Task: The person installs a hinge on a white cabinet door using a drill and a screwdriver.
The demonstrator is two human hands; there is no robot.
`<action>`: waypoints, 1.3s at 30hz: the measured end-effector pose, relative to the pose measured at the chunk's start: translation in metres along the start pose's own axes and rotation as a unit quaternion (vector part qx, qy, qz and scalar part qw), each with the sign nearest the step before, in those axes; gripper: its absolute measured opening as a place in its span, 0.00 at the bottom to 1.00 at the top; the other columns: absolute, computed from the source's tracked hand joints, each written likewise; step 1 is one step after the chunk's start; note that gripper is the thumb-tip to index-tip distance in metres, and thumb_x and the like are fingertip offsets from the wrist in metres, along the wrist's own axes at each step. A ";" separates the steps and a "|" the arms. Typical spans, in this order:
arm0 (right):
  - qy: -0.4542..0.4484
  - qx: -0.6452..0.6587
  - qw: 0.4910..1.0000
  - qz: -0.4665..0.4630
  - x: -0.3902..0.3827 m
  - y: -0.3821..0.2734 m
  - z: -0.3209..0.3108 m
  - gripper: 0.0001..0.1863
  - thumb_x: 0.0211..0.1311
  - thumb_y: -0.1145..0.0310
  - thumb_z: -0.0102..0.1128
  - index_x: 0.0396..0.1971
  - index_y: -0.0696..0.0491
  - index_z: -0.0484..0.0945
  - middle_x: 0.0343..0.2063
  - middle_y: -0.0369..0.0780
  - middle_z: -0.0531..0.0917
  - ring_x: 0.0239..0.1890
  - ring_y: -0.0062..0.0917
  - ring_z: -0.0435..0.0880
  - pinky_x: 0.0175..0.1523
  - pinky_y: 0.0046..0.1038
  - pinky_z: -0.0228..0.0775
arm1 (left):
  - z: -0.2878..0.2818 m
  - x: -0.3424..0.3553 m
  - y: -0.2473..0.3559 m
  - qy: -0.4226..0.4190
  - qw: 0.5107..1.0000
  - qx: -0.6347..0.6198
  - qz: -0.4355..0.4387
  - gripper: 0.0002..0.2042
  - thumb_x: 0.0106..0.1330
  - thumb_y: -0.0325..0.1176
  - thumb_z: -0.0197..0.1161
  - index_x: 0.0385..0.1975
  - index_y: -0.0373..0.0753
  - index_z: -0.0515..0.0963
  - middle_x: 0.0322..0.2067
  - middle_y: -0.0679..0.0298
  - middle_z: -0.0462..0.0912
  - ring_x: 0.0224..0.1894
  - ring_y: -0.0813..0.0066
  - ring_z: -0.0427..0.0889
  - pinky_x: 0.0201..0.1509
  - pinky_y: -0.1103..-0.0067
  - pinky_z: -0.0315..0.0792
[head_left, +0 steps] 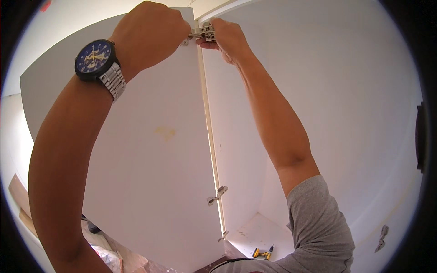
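A pale cabinet door (145,173) hangs beside the white side panel of a cabinet (346,113). Near the door's upper corner, a metal concealed hinge (207,32) bridges the gap between the two. My right hand (230,41) grips this hinge, with thumb and fingers on either side of its arm. My left hand (150,36) is curled closed against the door next to the hinge cup. Its fingertips are turned away, so what they pinch is hidden. On the left wrist sits a watch (94,58) with a dark dial.
Lower along the same gap are another hinge (217,195) and a smaller-looking one (222,235). A yellow and black drill (263,252) lies at the bottom. One more hinge (382,239) is at the lower right. Crumpled plastic sheeting (109,257) lies at the lower left.
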State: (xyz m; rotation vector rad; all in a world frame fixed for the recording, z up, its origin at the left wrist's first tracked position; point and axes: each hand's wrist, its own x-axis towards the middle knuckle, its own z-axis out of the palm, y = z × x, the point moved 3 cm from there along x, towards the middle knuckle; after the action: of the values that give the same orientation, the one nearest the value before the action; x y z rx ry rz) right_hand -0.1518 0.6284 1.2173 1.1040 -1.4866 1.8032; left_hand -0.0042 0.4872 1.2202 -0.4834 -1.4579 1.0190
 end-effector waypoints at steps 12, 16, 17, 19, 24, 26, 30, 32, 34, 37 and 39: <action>-0.008 0.054 0.998 -0.026 0.007 0.000 0.001 0.22 0.70 0.59 0.42 0.40 0.66 0.75 0.30 0.48 0.81 0.26 0.30 0.82 0.35 0.30 0.79 | 0.012 -0.004 -0.020 -0.150 0.752 -0.532 -0.359 0.13 0.58 0.35 0.60 0.29 0.28 0.81 0.18 0.62 0.77 0.16 0.81 0.69 0.19 0.81 0.64; 0.009 0.052 0.998 -0.024 0.004 -0.002 0.008 0.22 0.70 0.61 0.41 0.39 0.67 0.75 0.30 0.49 0.81 0.25 0.31 0.82 0.33 0.30 0.79 | 0.008 0.004 -0.023 -0.122 0.857 -0.405 -0.295 0.13 0.58 0.35 0.60 0.28 0.28 0.81 0.17 0.59 0.77 0.16 0.77 0.71 0.20 0.77 0.67; 0.009 0.053 0.998 -0.024 0.003 -0.004 0.010 0.22 0.70 0.61 0.41 0.39 0.67 0.75 0.30 0.49 0.81 0.25 0.31 0.82 0.33 0.30 0.79 | 0.009 0.004 -0.024 -0.121 0.889 -0.359 -0.258 0.13 0.59 0.35 0.59 0.28 0.29 0.82 0.16 0.58 0.77 0.16 0.74 0.73 0.22 0.75 0.69; 0.018 0.063 0.998 -0.018 0.002 -0.002 0.007 0.21 0.69 0.61 0.41 0.38 0.67 0.75 0.29 0.49 0.81 0.25 0.31 0.82 0.34 0.29 0.80 | 0.012 -0.001 -0.016 -0.062 0.904 -0.352 -0.236 0.12 0.59 0.34 0.59 0.26 0.29 0.81 0.16 0.56 0.78 0.17 0.70 0.75 0.25 0.73 0.71; 0.024 0.060 0.998 -0.005 0.002 -0.001 0.006 0.21 0.69 0.61 0.41 0.39 0.66 0.75 0.29 0.49 0.81 0.25 0.31 0.83 0.34 0.29 0.81 | 0.001 0.003 -0.007 -0.055 0.960 -0.237 -0.138 0.09 0.61 0.31 0.59 0.25 0.31 0.80 0.19 0.55 0.80 0.22 0.62 0.81 0.33 0.67 0.75; 0.022 0.063 0.998 0.003 0.002 0.001 0.008 0.21 0.69 0.61 0.41 0.39 0.66 0.75 0.29 0.49 0.81 0.25 0.32 0.83 0.34 0.29 0.81 | 0.000 0.002 0.000 0.025 0.993 -0.106 -0.049 0.06 0.61 0.29 0.59 0.27 0.34 0.79 0.20 0.56 0.79 0.27 0.62 0.82 0.36 0.67 0.77; 0.017 0.055 0.998 -0.003 0.002 -0.002 0.004 0.22 0.70 0.60 0.41 0.40 0.67 0.74 0.30 0.49 0.82 0.27 0.32 0.83 0.35 0.29 0.81 | 0.006 -0.005 0.004 0.012 0.999 -0.040 -0.011 0.06 0.62 0.30 0.58 0.32 0.36 0.79 0.23 0.57 0.81 0.29 0.63 0.83 0.38 0.68 0.78; 0.010 0.050 0.999 0.003 0.004 0.000 0.002 0.22 0.70 0.60 0.41 0.41 0.68 0.74 0.31 0.49 0.82 0.27 0.32 0.83 0.35 0.30 0.82 | 0.006 -0.003 0.001 -0.003 0.997 -0.059 -0.053 0.06 0.61 0.31 0.59 0.34 0.37 0.80 0.28 0.58 0.82 0.29 0.64 0.83 0.35 0.70 0.77; -0.020 0.075 0.997 -0.021 0.005 -0.001 0.007 0.21 0.66 0.62 0.45 0.37 0.69 0.72 0.30 0.52 0.80 0.25 0.35 0.84 0.33 0.31 0.84 | 0.000 0.008 -0.009 -0.092 0.982 -0.114 -0.120 0.08 0.61 0.32 0.59 0.35 0.36 0.80 0.29 0.59 0.82 0.27 0.67 0.81 0.33 0.72 0.75; -0.015 0.085 0.996 -0.016 0.002 -0.001 0.004 0.22 0.67 0.61 0.45 0.38 0.70 0.71 0.30 0.52 0.81 0.26 0.35 0.84 0.34 0.31 0.84 | -0.019 0.016 -0.025 -0.215 0.900 -0.291 -0.245 0.11 0.62 0.33 0.57 0.37 0.31 0.79 0.26 0.60 0.80 0.24 0.73 0.78 0.27 0.77 0.72; -0.017 0.076 0.997 -0.027 0.004 -0.003 0.001 0.22 0.67 0.60 0.45 0.39 0.70 0.71 0.30 0.52 0.80 0.27 0.35 0.84 0.35 0.32 0.84 | -0.024 0.012 -0.029 -0.249 0.826 -0.408 -0.299 0.13 0.64 0.33 0.55 0.37 0.27 0.77 0.21 0.59 0.78 0.22 0.76 0.76 0.23 0.80 0.69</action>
State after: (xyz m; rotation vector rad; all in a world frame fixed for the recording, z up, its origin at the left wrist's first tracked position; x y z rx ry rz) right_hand -0.1512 0.6279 1.2218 1.2429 -1.3439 1.8934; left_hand 0.0240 0.4885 1.2481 -0.3080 -2.3224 -0.0568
